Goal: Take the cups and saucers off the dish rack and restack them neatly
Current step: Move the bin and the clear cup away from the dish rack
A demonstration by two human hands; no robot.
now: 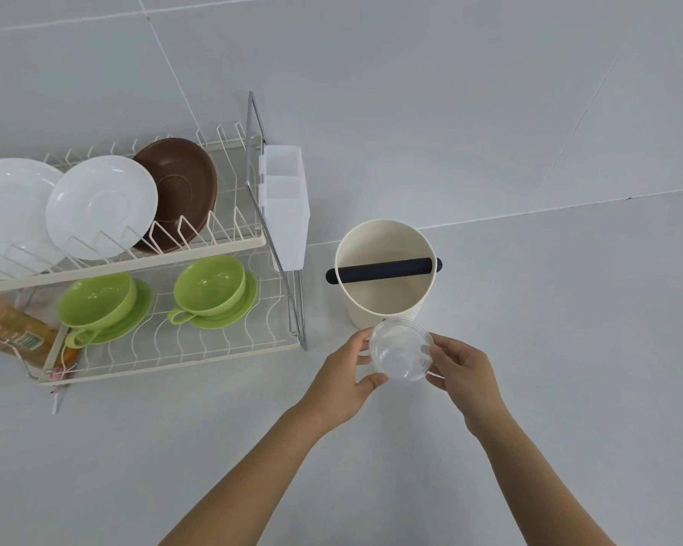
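Both hands meet on a small clear plastic cup, held just in front of the cream cylindrical bin with a black bar across its mouth. The left hand pinches the cup's left side between thumb and fingers; the right hand curls round its right side. The cup's mouth faces up towards the camera, and whether its base touches the white counter cannot be told.

Everything the task names lies to the left of the bin, in the two-tier cream wire dish rack — so the left hand is the nearer one, and the reach runs leftward and slightly away from the person. The rack's long axis runs left to right.

On the lower tier, nearest the bin, a lime-green cup sits upright on its matching green saucer, handle pointing towards the person and to the left. A second green cup and saucer sits further left from the bin, its handle turned the same way. On the upper tier three saucers stand on edge in the slots: a brown saucer closest to the bin, then a white saucer, then another white plate partly cut off by the frame edge.

My judgement: nothing has yet left the rack apart, possibly, from the clear cup, so the task is near its start. The glossy cups look light and easy to lift by the handle.
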